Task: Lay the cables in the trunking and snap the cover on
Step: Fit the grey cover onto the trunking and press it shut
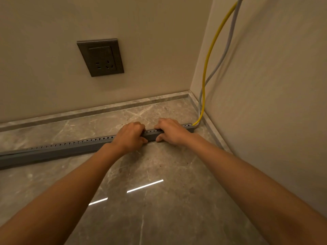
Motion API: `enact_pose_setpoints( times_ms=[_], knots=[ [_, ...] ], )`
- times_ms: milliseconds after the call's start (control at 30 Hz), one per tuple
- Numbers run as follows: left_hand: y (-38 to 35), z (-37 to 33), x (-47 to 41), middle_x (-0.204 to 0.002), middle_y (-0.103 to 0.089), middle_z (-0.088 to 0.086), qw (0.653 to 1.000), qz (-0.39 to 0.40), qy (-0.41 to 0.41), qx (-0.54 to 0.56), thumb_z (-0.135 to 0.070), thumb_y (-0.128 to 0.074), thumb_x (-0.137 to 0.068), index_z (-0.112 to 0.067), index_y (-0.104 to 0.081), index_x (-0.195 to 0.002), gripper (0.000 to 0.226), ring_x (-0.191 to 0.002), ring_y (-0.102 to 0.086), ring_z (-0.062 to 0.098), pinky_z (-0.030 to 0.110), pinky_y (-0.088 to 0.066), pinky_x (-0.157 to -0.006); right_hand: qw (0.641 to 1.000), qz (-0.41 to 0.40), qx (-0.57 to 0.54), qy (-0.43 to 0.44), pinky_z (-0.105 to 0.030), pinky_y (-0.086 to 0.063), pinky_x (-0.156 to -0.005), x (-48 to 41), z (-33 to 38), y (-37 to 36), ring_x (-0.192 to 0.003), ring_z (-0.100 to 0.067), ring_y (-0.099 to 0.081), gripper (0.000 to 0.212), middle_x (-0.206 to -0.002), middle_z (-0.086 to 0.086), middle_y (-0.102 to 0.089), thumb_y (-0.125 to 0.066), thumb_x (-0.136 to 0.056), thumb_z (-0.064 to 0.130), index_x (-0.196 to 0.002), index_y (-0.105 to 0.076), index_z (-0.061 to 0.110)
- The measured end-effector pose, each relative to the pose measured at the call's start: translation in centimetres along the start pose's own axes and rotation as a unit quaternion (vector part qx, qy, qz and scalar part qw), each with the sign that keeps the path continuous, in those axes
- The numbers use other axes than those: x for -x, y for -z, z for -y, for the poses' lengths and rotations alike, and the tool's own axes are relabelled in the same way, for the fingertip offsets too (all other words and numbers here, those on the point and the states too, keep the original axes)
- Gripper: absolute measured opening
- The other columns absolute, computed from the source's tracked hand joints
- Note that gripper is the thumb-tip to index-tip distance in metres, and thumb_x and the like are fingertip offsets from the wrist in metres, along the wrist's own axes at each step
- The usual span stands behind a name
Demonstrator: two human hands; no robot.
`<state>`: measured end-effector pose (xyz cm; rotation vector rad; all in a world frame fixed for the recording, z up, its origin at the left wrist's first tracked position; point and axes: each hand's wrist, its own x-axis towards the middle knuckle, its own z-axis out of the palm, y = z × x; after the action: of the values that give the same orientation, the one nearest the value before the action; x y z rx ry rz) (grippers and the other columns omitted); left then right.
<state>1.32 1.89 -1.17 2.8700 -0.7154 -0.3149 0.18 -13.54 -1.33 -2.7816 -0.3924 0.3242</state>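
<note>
- The grey trunking (pixel 70 149) is gripped by the left hand (pixel 130 137) and right hand (pixel 172 131), fingers curled closed around it.
- Its long axis is laid across the floor (pixel 159 200), from the left edge toward the right corner, where the yellow cable (pixel 209 53) enters.

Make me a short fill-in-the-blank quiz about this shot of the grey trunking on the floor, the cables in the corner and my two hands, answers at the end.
1. Both the left hand and the right hand press on the grey ____.
2. Beside the grey cable, a ____ cable runs down the corner into the trunking end.
3. The wall socket has ____ plugged into it.
4. The trunking lies on the ____ floor.

Answers: trunking; yellow; nothing; marble
</note>
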Motion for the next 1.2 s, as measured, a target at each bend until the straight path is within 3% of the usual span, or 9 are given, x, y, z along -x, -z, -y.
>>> enact_pose_setpoints(
  times_ms=[300,500,600,667,800,1033,1100,1200],
  knots=[
    [-0.4,-0.7,-0.6,-0.110,-0.061,0.014,0.999,-0.019,-0.017,0.027,-0.023,-0.060,-0.088,-0.007,-0.062,-0.115,0.032,-0.100,-0.057,0.029,0.037,-0.046,-0.082,1.000,-0.011,-0.010,-0.020,-0.027,-0.033,-0.074,0.3,-1.1,0.5,-0.100,-0.028,-0.053,0.027,-0.108,-0.013,-0.059,-0.068,-0.079,0.019,-0.103,-0.065,0.007],
    [1.0,3.5,1.1,-0.110,-0.066,0.015,0.998,0.011,0.025,0.061,-0.026,-0.060,-0.089,-0.008,-0.064,-0.115,0.032,-0.099,-0.059,0.028,0.038,-0.048,-0.085,0.999,0.005,-0.015,-0.045,-0.029,-0.036,-0.075,-0.2,-0.5,0.6,-0.101,-0.027,-0.054,0.029,-0.109,-0.012,-0.058,-0.067,-0.080,0.019,-0.107,-0.064,0.007],
    [1.3,5.0,2.0,-0.112,-0.065,0.015,0.997,0.010,0.039,0.070,-0.024,-0.060,-0.090,-0.007,-0.063,-0.118,0.033,-0.101,-0.058,0.028,0.037,-0.047,-0.086,0.999,0.017,-0.033,-0.039,-0.029,-0.035,-0.073,-0.9,0.6,0.3,-0.095,-0.026,-0.054,0.025,-0.099,-0.011,-0.059,-0.065,-0.083,0.021,-0.104,-0.065,0.008],
    [1.1,5.1,2.3,-0.113,-0.064,0.016,0.997,-0.001,0.042,0.065,-0.023,-0.058,-0.090,-0.007,-0.062,-0.118,0.032,-0.102,-0.057,0.029,0.036,-0.046,-0.085,0.998,0.014,-0.060,-0.031,-0.029,-0.036,-0.073,-1.2,1.8,-0.3,-0.091,-0.024,-0.053,0.024,-0.090,-0.005,-0.053,-0.062,-0.085,0.024,-0.102,-0.065,0.008],
    [0.7,4.9,2.2,-0.111,-0.063,0.015,0.998,-0.016,0.039,0.040,-0.023,-0.056,-0.091,-0.008,-0.063,-0.115,0.029,-0.101,-0.056,0.029,0.038,-0.045,-0.084,0.996,-0.023,-0.081,-0.029,-0.032,-0.037,-0.080,-1.8,3.3,-1.5,-0.098,-0.027,-0.052,0.027,-0.092,-0.003,-0.049,-0.062,-0.084,0.026,-0.105,-0.065,0.008],
    [0.8,5.2,1.6,-0.110,-0.065,0.015,0.999,-0.007,0.036,0.031,-0.022,-0.055,-0.091,-0.008,-0.065,-0.113,0.027,-0.101,-0.057,0.030,0.037,-0.044,-0.081,0.994,-0.022,-0.092,-0.048,-0.029,-0.033,-0.073,-2.6,3.1,-1.5,-0.090,-0.024,-0.051,0.026,-0.089,-0.003,-0.051,-0.065,-0.082,0.025,-0.100,-0.067,0.006],
    [0.8,5.5,1.4,-0.112,-0.064,0.016,0.997,0.007,0.044,0.065,-0.022,-0.052,-0.094,-0.007,-0.063,-0.114,0.027,-0.102,-0.057,0.030,0.038,-0.044,-0.084,0.994,-0.018,-0.102,-0.044,-0.032,-0.039,-0.076,-2.4,3.3,-1.3,-0.092,-0.025,-0.053,0.025,-0.092,-0.007,-0.054,-0.063,-0.084,0.024,-0.100,-0.066,0.005],
    [0.5,5.8,1.2,-0.115,-0.062,0.018,0.994,0.027,0.066,0.085,-0.024,-0.040,-0.099,-0.007,-0.058,-0.113,0.029,-0.103,-0.056,0.032,0.041,-0.043,-0.087,0.994,-0.045,-0.093,-0.029,-0.033,-0.040,-0.091,-1.8,3.5,-1.4,-0.109,-0.024,-0.050,0.036,-0.115,-0.009,-0.055,-0.063,-0.084,0.023,-0.115,-0.056,0.007]
  ],
)
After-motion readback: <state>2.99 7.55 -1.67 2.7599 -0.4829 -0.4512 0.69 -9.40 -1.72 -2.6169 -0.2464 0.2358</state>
